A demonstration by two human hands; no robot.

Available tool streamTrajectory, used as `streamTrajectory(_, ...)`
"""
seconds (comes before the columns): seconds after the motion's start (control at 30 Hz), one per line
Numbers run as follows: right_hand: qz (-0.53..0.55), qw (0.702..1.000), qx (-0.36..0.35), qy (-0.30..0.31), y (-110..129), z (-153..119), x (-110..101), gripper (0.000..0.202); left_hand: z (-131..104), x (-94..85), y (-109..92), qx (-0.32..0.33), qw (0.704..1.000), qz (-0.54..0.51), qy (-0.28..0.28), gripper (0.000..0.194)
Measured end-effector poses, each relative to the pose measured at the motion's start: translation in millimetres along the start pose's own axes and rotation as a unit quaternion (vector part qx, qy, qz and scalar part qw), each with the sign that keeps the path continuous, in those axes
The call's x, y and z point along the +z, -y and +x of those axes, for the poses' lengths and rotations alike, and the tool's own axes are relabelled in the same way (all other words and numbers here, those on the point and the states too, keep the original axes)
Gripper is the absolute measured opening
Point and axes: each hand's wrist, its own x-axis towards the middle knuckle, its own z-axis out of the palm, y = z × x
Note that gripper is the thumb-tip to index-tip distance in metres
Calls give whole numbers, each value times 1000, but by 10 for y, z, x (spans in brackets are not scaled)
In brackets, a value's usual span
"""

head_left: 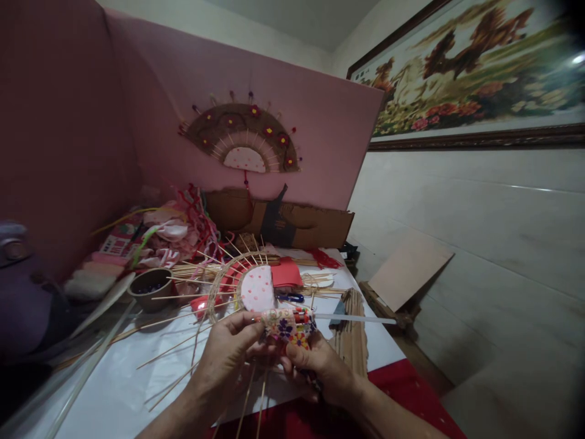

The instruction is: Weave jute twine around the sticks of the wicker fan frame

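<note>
"What's in your grip?"

"A cream, cloth-like piece patterned with purple and orange flowers [286, 329], midway between me and the far edge. My left hand [228, 342] pinches its nine o'clock end; my right hand [326, 364] is closed round the opposite end, thumb pressed on top."

"And that slim, translucent white rod [359, 317]?"

"It juts out at three o'clock. I'd guess it's smooth and slippery, so I'd not hold there."

"How will the flowered piece handle?"

"Light, I'd judge, soft outside, prone to creasing; both ends suit me. What's underneath, I can't tell."

"And the pink, red-dotted half-disc [257, 288] at eleven o'clock on the white surface [384, 349]?"

"Its thin tan wooden sticks [183, 297] look brittle. I'd take the half-disc."
</note>
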Motion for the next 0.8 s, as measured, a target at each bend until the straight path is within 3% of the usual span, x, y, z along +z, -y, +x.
streamTrajectory(0.2,39,998,28,-36,24,-37,5,36,-46,45,-29,-10,1000,-12,12,18)
streamTrajectory(0.37,26,998,3,-59,-20,-44,-3,36,-45,65,-15,12,997,-54,48,20)
streamTrajectory(0.6,-49,995,-46,-70,-81,-46,7,37,-35,59,35,6,996,-83,17,21)
streamTrajectory(0.7,-49,995,-51,-75,-78,-56,13,36,-16,30,58,10,995,-98,21,19)
streamTrajectory(0.8,-15,996,-41,-81,-60,-70,18,36,10,-1,50,11,996,-84,30,31)
